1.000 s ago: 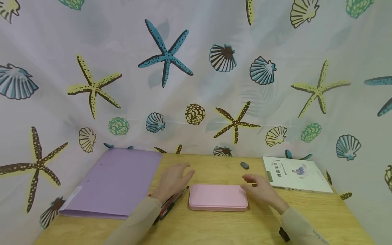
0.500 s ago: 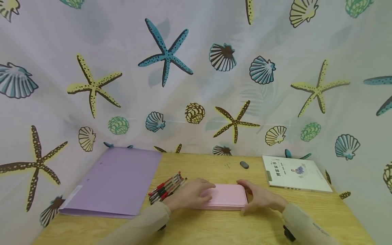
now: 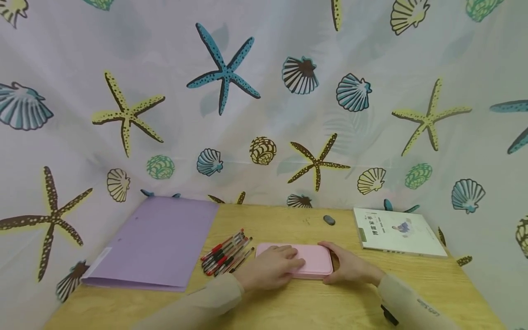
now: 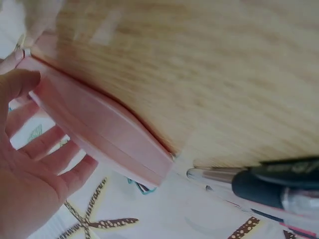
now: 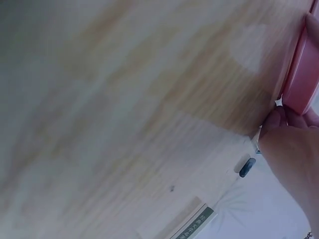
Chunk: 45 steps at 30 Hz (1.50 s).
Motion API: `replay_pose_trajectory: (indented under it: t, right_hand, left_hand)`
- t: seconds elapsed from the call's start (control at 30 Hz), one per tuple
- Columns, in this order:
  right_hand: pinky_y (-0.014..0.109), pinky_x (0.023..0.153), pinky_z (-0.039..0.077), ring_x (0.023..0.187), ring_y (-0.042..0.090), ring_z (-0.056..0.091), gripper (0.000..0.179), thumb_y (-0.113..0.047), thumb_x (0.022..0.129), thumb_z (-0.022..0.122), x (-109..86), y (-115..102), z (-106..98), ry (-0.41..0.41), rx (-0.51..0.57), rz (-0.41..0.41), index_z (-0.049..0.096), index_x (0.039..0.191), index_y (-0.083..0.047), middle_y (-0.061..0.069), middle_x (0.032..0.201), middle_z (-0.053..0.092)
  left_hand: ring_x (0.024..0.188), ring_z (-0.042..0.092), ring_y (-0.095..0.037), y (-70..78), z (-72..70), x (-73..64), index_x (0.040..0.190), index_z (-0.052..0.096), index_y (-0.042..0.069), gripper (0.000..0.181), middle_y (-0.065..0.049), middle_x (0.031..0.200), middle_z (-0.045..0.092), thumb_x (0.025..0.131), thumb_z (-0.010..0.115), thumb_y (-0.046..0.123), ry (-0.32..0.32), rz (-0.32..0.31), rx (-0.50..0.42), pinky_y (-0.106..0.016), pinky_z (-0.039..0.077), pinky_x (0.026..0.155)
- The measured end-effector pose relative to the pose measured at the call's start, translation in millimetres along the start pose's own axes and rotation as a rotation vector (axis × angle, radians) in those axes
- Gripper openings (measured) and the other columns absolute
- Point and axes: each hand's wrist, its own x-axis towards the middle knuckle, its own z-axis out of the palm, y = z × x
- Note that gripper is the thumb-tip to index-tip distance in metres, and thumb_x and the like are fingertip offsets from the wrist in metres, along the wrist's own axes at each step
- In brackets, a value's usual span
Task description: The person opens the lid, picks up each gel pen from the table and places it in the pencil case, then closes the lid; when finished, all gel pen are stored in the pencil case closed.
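Note:
A pink pencil case (image 3: 315,257), oblong with rounded corners, lies closed on the wooden table. My left hand (image 3: 273,268) rests across the left part of its lid, hiding that part, with the fingers pointing right. In the left wrist view, the left thumb lies against the long side of the case (image 4: 99,117) and the fingers reach over the lid. At the right end, my right hand (image 3: 349,266) grips the case, fingers at the back corner and thumb at the front corner. The right wrist view shows only that end of the case (image 5: 303,82).
Several pens (image 3: 224,252) lie in a bunch left of the case, beside a large purple folder (image 3: 154,240). A white book (image 3: 400,231) is at the back right, with a small dark oval object (image 3: 329,220) nearby. A patterned curtain (image 3: 264,114) hangs behind.
My left hand has come from over the pens, rightward onto the case's lid, uncovering the pens. The right hand has closed onto the case's right end. The case has hardly moved.

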Motion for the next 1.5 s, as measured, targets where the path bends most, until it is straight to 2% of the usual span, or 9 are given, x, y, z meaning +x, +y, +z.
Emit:
replay_pose_trajectory:
  t: [0.1,0.2,0.37,0.67,0.87,1.03,1.17,1.43,1.5]
  right_hand:
    - [0.059,0.116,0.018,0.146,0.033,0.026,0.099,-0.03,0.074,0.086,2.1,-1,-2,-0.005,-0.016,0.001,0.029,0.153,-0.012,0.012,0.156,0.034]
    - [0.058,0.117,0.017,0.147,0.034,0.025,0.099,-0.032,0.074,0.086,4.2,-3,-4,0.004,-0.045,-0.012,0.03,0.153,-0.013,0.012,0.157,0.033]
    - [0.057,0.117,0.019,0.146,0.035,0.026,0.103,-0.035,0.072,0.087,4.6,-3,-2,0.032,-0.054,-0.011,0.029,0.153,-0.011,0.014,0.157,0.033]
    - [0.055,0.114,0.027,0.139,0.031,0.039,0.094,-0.032,0.068,0.09,1.8,0,6,0.076,-0.048,-0.027,0.039,0.143,-0.008,0.01,0.144,0.048]
    - [0.055,0.113,0.029,0.139,0.031,0.041,0.093,-0.033,0.068,0.09,2.8,0,5,0.081,-0.082,-0.033,0.039,0.143,-0.009,0.01,0.144,0.049]
    - [0.054,0.112,0.03,0.137,0.029,0.043,0.093,-0.032,0.068,0.09,4.6,2,6,0.081,-0.076,-0.037,0.04,0.142,-0.009,0.01,0.143,0.051]
    - [0.054,0.113,0.03,0.138,0.03,0.042,0.093,-0.031,0.067,0.09,4.9,2,7,0.081,-0.061,-0.033,0.041,0.143,-0.008,0.01,0.143,0.05]
    - [0.055,0.114,0.028,0.14,0.032,0.039,0.094,-0.028,0.069,0.089,5.2,-2,3,0.074,-0.054,-0.024,0.039,0.145,-0.008,0.012,0.147,0.046]
    - [0.055,0.114,0.028,0.14,0.033,0.039,0.094,-0.029,0.069,0.089,4.7,-1,4,0.076,-0.059,-0.022,0.038,0.145,-0.007,0.012,0.147,0.046]
  left_hand:
    - [0.095,0.062,-0.019,5.0,2.6,4.1,0.113,0.061,0.021,0.021,0.001,0.098,0.062,0.092,0.063,0.027,0.059,0.016,0.092,-0.035,0.052,0.084]
    - [0.082,0.059,-0.015,8.4,4.8,7.4,0.111,0.061,0.02,0.021,0.003,0.087,0.059,0.092,0.062,0.029,0.108,0.018,0.186,-0.031,0.051,0.076]
    - [0.074,0.057,-0.014,10.7,9.3,8.5,0.112,0.06,0.021,0.025,0.003,0.081,0.059,0.09,0.063,0.032,0.142,0.026,0.263,-0.028,0.049,0.065]
    - [0.061,0.048,-0.012,16.6,18.3,11.5,0.104,0.058,0.018,0.028,0.004,0.077,0.054,0.082,0.063,0.035,0.164,0.047,0.34,-0.024,0.036,0.049]
    - [0.066,0.051,-0.014,20.8,17.5,15.2,0.107,0.059,0.016,0.032,0.0,0.079,0.056,0.082,0.063,0.035,0.114,-0.018,0.332,-0.026,0.039,0.051]
    - [0.084,0.062,-0.023,24.4,17.1,17.3,0.127,0.058,0.013,0.048,-0.009,0.096,0.065,0.084,0.06,0.037,0.032,-0.083,0.315,-0.031,0.052,0.068]
    - [0.094,0.064,-0.028,26.9,16.5,18.5,0.132,0.055,0.012,0.054,-0.014,0.105,0.066,0.084,0.059,0.037,-0.001,-0.106,0.312,-0.034,0.054,0.074]
    - [0.061,0.057,-0.018,26.3,13.5,27.1,0.119,0.06,0.01,0.044,-0.007,0.084,0.065,0.081,0.06,0.03,0.064,-0.033,0.369,-0.032,0.05,0.061]
    - [0.06,0.057,-0.017,26.7,13.9,28.5,0.119,0.06,0.011,0.044,-0.007,0.084,0.066,0.079,0.061,0.03,0.058,-0.027,0.374,-0.032,0.05,0.062]
